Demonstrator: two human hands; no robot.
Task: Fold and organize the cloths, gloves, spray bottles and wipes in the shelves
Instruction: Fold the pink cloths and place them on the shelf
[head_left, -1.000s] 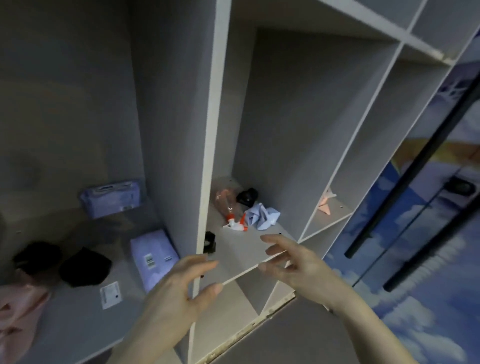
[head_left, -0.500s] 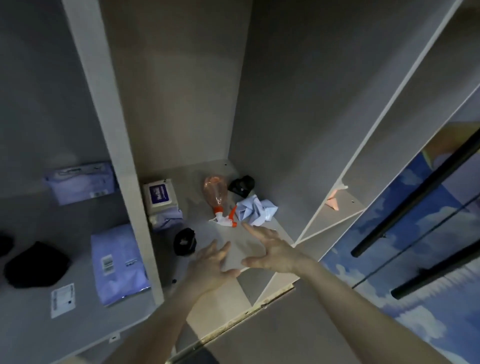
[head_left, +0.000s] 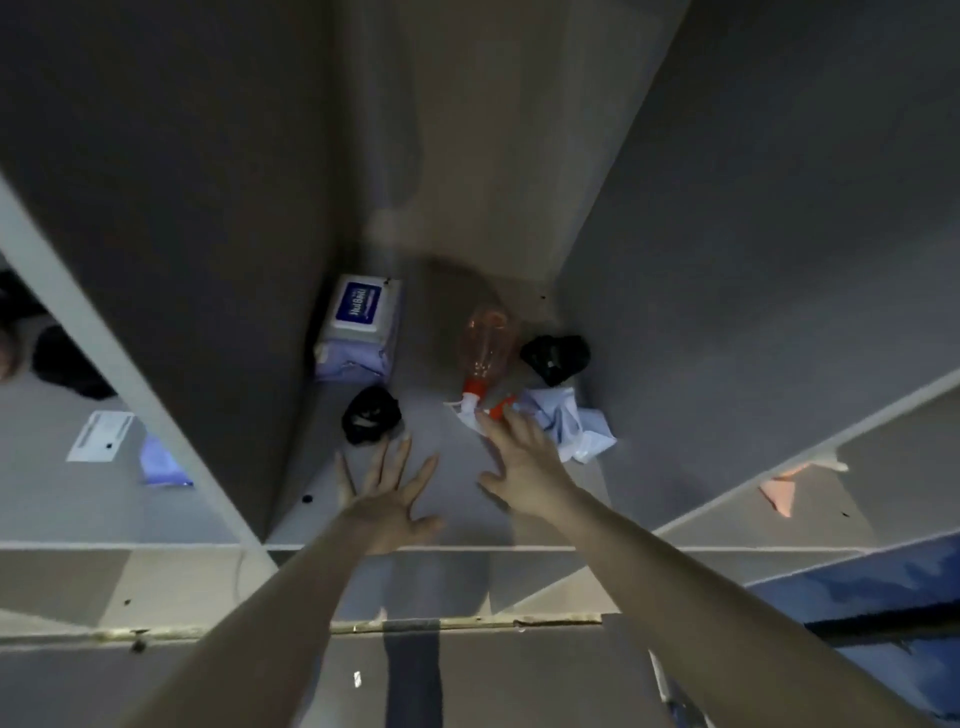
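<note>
Reaching with fingers spread, gripping nothing, the left hand (head_left: 387, 501) and right hand (head_left: 524, 467) near the spray bottle (head_left: 485, 348), crumpled blue cloth (head_left: 569, 423), black gloves (head_left: 370, 415) and wipes pack (head_left: 356, 325).

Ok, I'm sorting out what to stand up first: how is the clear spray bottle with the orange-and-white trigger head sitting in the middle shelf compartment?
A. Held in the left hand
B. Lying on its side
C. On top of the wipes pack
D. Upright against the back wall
B: the clear spray bottle with the orange-and-white trigger head lies on its side on the shelf floor, trigger head toward the open right hand.
</note>
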